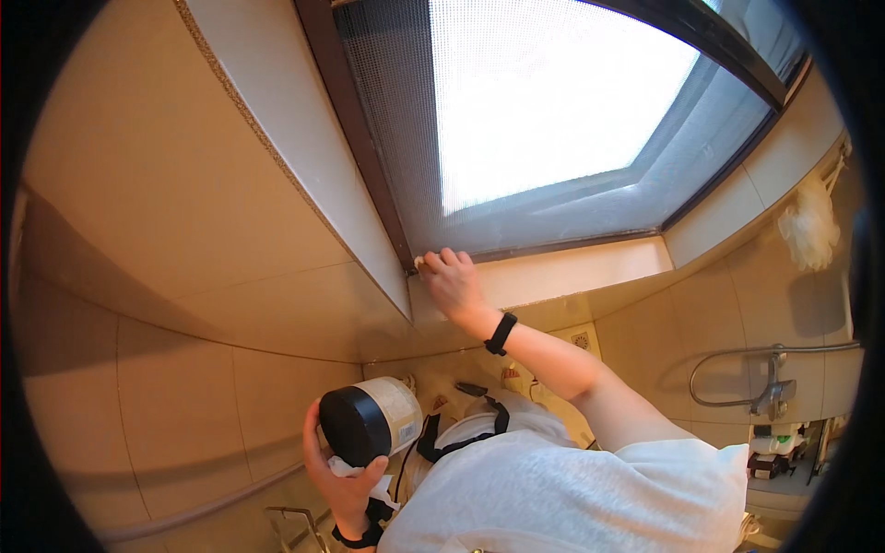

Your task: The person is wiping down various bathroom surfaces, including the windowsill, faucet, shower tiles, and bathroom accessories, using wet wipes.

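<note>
My left hand [346,477] is wrapped around a cylindrical container [373,422] with a black end and a pale labelled side. Some white tissue [343,467] is pressed between that palm and the container. Up at the window, my right hand [451,280] touches the lower left corner of the dark window frame [553,247], its fingers curled around a small pale piece that barely shows at the fingertips. Behind the frame is a mesh screen [394,138] with bright light coming through. Both wrists wear black bands.
A tiled sill [574,273] runs under the window, between tiled walls. On the right are a shower mixer [773,394] with a hose, a hanging white bath puff [810,225] and a shelf [781,484] with bottles. A floor drain [581,340] lies below; a metal rack [297,518] stands lower left.
</note>
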A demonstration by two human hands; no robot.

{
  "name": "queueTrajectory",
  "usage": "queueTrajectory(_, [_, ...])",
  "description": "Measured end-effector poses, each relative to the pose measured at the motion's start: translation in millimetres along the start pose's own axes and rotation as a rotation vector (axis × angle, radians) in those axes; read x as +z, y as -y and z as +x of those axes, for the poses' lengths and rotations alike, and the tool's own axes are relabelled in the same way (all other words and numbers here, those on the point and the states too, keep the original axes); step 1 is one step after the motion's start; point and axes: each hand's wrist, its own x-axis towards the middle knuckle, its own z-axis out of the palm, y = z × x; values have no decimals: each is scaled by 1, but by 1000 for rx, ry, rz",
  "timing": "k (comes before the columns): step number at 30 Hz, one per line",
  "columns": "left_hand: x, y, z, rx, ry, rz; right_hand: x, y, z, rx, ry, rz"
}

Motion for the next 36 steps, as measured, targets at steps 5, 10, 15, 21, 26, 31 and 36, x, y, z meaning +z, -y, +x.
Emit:
queueTrajectory(5, [-4, 4, -1, 9, -21, -14, -13, -22, -18, 19, -3, 98])
queueTrajectory(10, [-3, -2, 0, -9, 13, 18, -10, -16, -11, -12, -20, 42])
queueTrajectory(15, [0, 0, 1, -18, 29, -45, -7, 8, 5, 59, 58, 94])
queueTrajectory(21, [-5, -5, 1, -46, 31, -21, -21, -1, -8, 99, 29, -38])
queueTrajectory(26, [-2, -14, 2, -45, 41, -35, -21, 5, -13, 139, 51, 1])
queueTrajectory(31, [5, -17, 3, -16, 63, -77, -11, 23, -4, 66, 12, 35])
queueTrajectory(36, [4, -15, 3, 6, 46, -81, -34, -17, -22, 89, 54, -8])
